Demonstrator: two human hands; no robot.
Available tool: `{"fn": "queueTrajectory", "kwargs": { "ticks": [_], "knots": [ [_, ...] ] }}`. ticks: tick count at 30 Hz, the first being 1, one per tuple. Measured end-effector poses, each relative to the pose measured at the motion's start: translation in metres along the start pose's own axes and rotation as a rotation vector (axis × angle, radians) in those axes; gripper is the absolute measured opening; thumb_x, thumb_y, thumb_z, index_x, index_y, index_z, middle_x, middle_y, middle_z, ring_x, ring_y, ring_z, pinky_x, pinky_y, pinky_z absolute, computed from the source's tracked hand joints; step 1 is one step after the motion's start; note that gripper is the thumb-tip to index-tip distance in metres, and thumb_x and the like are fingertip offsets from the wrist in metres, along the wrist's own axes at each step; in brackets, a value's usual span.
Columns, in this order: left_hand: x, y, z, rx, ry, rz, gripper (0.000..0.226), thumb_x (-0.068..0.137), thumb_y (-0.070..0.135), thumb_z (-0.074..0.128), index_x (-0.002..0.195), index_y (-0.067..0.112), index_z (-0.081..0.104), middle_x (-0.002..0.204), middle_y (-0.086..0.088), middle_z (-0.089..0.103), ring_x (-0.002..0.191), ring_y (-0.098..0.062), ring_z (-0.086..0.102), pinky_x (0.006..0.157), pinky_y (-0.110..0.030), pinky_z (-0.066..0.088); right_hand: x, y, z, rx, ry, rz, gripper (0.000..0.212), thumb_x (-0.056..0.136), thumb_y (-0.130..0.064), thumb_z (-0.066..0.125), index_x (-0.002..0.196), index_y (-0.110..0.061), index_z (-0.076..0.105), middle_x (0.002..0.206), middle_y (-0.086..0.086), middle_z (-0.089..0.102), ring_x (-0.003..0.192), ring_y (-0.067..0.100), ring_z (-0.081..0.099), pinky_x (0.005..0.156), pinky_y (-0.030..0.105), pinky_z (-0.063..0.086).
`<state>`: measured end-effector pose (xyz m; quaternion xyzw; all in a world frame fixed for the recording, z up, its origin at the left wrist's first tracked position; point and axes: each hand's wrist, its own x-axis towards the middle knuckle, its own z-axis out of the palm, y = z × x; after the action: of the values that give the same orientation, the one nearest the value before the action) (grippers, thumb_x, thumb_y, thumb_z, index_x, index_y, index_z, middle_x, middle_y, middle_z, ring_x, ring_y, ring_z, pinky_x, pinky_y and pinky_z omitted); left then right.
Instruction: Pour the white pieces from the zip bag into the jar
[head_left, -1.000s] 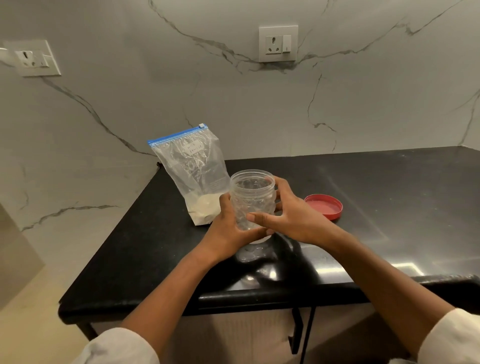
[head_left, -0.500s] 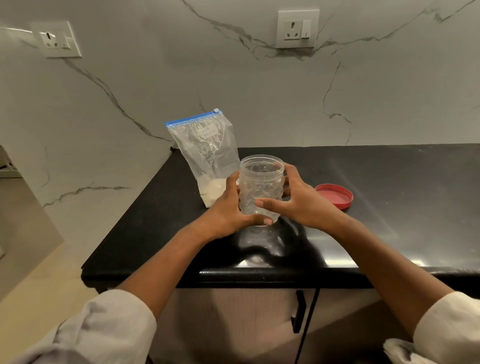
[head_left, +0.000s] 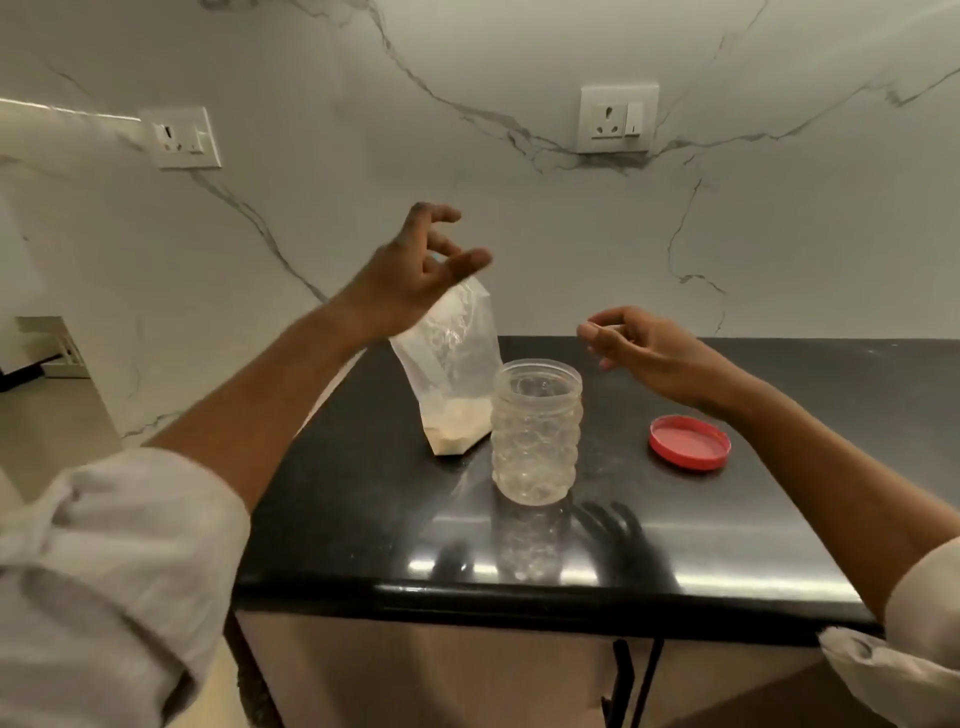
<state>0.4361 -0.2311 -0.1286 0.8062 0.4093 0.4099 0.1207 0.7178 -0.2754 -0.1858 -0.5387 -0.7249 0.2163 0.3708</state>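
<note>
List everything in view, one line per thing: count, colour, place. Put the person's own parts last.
zip bag: 1, clear, standing upright on the counter behind and left of the jar; its top edge is hidden by the left hand
white pieces: a small heap, off-white, in the bottom of the bag
jar: 1, clear with a bumpy wall, open and empty, near the middle of the counter
lid: 1, red, lying flat to the right of the jar
counter: 1, glossy black, against the wall
wall sockets: 2, white, on the marble wall
left hand: raised at the bag's top, fingers loosely curled
right hand: in the air above the counter, holding nothing
</note>
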Motion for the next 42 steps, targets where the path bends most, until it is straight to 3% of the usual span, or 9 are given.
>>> {"fn": "queueTrajectory", "kwargs": {
  "ticks": [4,9,13,18,22,25,28,34,42],
  "knots": [
    [0.055,-0.019,-0.01,0.333,0.005,-0.066,0.017,0.095,0.027,0.06,0.108,0.016,0.06,0.104,-0.004,0.067,0.091,-0.02,0.063,0.071,-0.02,0.043,0.046,-0.009,0.009,0.078,0.042,0.017,0.033,0.093,-0.043,0.059,0.115,-0.018,0.062,0.101,0.002,0.071,0.09,0.015,0.069,0.067,0.024,0.051],
    [0.077,-0.037,0.002,0.748,-0.327,-0.384,0.058,0.089,0.05,0.064,0.127,0.007,0.052,0.123,-0.01,0.059,0.101,-0.025,0.055,0.083,-0.033,0.044,0.092,-0.002,0.041,0.234,-0.021,0.133,0.022,0.098,-0.023,0.055,0.114,-0.012,0.064,0.105,0.007,0.072,0.088,0.019,0.069,0.07,0.034,0.054],
    [0.085,-0.044,0.005,0.629,-0.394,-0.459,0.042,0.089,0.029,0.069,0.122,0.005,0.058,0.116,-0.01,0.064,0.101,-0.027,0.062,0.088,-0.038,0.051,0.103,0.018,0.063,0.141,-0.153,0.215,0.025,0.095,-0.019,0.059,0.118,-0.008,0.064,0.108,0.008,0.07,0.1,0.023,0.068,0.092,0.037,0.055],
    [0.09,-0.023,0.007,0.37,-0.349,-0.284,0.012,0.09,0.018,0.068,0.098,0.009,0.067,0.084,-0.005,0.063,0.071,-0.017,0.057,0.064,-0.028,0.047,0.092,0.04,0.072,0.047,-0.318,0.253,0.03,0.094,-0.002,0.056,0.124,-0.003,0.059,0.122,0.018,0.063,0.113,0.032,0.061,0.1,0.048,0.05],
    [0.095,0.01,0.015,0.252,-0.341,-0.117,0.004,0.09,0.013,0.068,0.089,0.013,0.065,0.079,-0.003,0.064,0.064,-0.012,0.056,0.063,-0.027,0.05,0.081,0.044,0.071,0.186,-0.399,0.142,0.034,0.092,-0.005,0.061,0.114,-0.031,0.058,0.122,0.01,0.063,0.113,0.029,0.061,0.098,0.048,0.052],
    [0.101,0.031,0.014,0.183,-0.236,-0.011,0.007,0.09,0.011,0.067,0.086,0.015,0.063,0.084,-0.003,0.064,0.066,-0.01,0.058,0.061,-0.02,0.047,0.078,0.052,0.061,0.246,-0.238,0.175,0.04,0.087,-0.011,0.069,0.114,-0.038,0.058,0.106,0.006,0.07,0.102,0.03,0.066,0.088,0.05,0.055],
    [0.102,0.036,0.016,0.102,-0.149,0.006,0.005,0.09,0.012,0.067,0.094,0.009,0.065,0.09,-0.006,0.066,0.072,-0.014,0.061,0.066,-0.023,0.051,0.073,0.068,0.037,0.472,-0.098,0.275,0.017,0.092,-0.022,0.065,0.108,-0.015,0.063,0.099,0.013,0.073,0.082,0.025,0.07,0.07,0.042,0.054],
    [0.086,0.007,0.032,0.087,-0.138,-0.07,0.006,0.088,0.009,0.069,0.087,0.012,0.064,0.082,0.0,0.067,0.071,-0.013,0.062,0.069,-0.024,0.05,0.054,0.081,-0.013,0.307,0.151,0.212,0.013,0.094,-0.023,0.062,0.095,-0.011,0.068,0.079,0.012,0.067,0.062,0.016,0.061,0.051,0.028,0.046],
    [0.076,-0.012,0.054,0.176,-0.188,-0.109,0.009,0.086,0.013,0.074,0.093,0.014,0.068,0.091,-0.001,0.065,0.085,-0.016,0.061,0.079,-0.026,0.052,0.032,0.091,-0.025,0.101,0.063,0.234,0.009,0.093,-0.012,0.062,0.099,-0.013,0.069,0.086,0.014,0.072,0.066,0.016,0.065,0.057,0.027,0.051]
  ]
}}
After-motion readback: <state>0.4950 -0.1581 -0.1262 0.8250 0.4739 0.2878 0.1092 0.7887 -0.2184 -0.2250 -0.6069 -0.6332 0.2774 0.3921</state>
